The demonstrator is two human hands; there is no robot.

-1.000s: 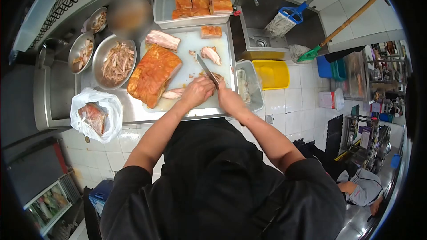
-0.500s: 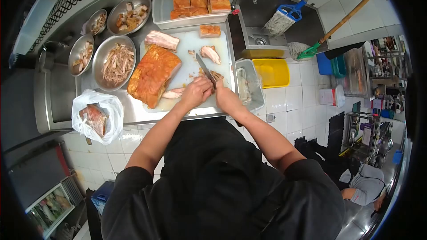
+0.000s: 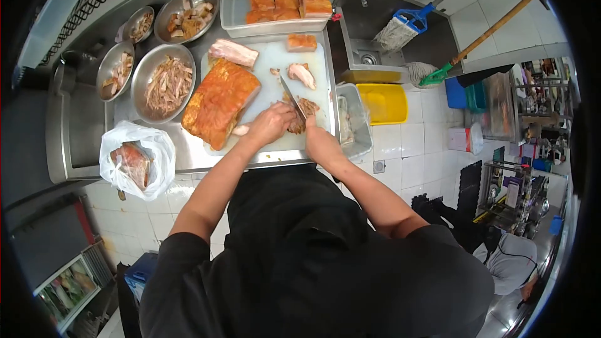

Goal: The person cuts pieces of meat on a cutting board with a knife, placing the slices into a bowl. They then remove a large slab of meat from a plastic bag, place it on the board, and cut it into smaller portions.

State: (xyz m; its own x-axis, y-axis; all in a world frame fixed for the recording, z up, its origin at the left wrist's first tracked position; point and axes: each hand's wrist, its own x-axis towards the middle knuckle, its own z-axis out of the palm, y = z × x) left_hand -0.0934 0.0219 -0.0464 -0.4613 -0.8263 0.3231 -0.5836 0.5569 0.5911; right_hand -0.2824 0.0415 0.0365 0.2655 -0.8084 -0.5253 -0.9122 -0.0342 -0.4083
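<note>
My right hand (image 3: 322, 145) is closed round the handle of a knife (image 3: 292, 95), its blade pointing up and to the left over the white cutting board (image 3: 266, 86). Beside the blade, my left hand (image 3: 274, 122) has its fingers curled down on meat, mostly hidden beneath them. Chopped meat (image 3: 308, 107) lies along the blade's right side. Farther up the board are a pale meat chunk (image 3: 302, 76) and a small crisp-skinned block (image 3: 302, 42). A large slab of roast pork (image 3: 221, 103) sits left of my left hand, with a cut strip (image 3: 233, 54) behind it.
Metal bowls of meat, one with shreds (image 3: 168, 86), stand at the left. A plastic tub (image 3: 275, 25) of pork blocks is at the back. A white bag (image 3: 138, 172) sits at the front left edge. Right are a clear bin (image 3: 355, 144), yellow tub (image 3: 383, 104) and sink (image 3: 369, 51).
My left hand has shifted slightly left and up. The knife has moved a little to the right, and more chopped meat shows around the blade. My right hand keeps its grip.
</note>
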